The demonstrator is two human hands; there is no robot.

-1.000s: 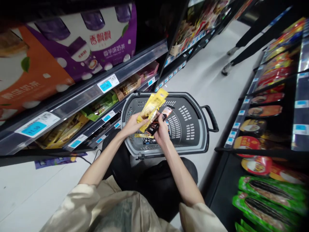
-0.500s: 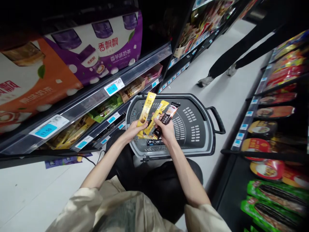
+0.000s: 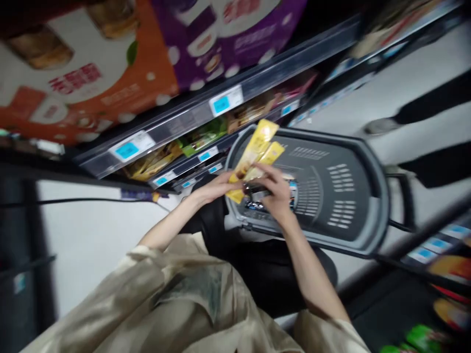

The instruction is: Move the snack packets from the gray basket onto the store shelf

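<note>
Over the left end of a grey shopping basket [image 3: 382,215], my left hand [image 3: 215,190] is closed on a long yellow sachet [image 3: 262,137], which slants up to the right. A second yellow sachet [image 3: 272,153] lies just behind it, partly covered. Close beside them, my right hand [image 3: 277,191] has its fingers curled around a dark, shiny sachet [image 3: 257,190], blurred and mostly covered by the fingers. Beneath the hands, a dark glossy packet [image 3: 293,191] shows inside the basket.
Shelves at the left carry orange [image 3: 147,83] and purple drink cartons [image 3: 235,44], with small packets below. Another person's legs [image 3: 437,108] stand in the aisle beyond the basket. Packaged food [image 3: 429,338] lines the lower right. A thin black cable [image 3: 95,201] crosses the left.
The view has swung left, so basket and shelves appear further right. My hands have come closer together. The dark sachet, fanned out upright before, is now lower and mostly hidden by my right hand.
</note>
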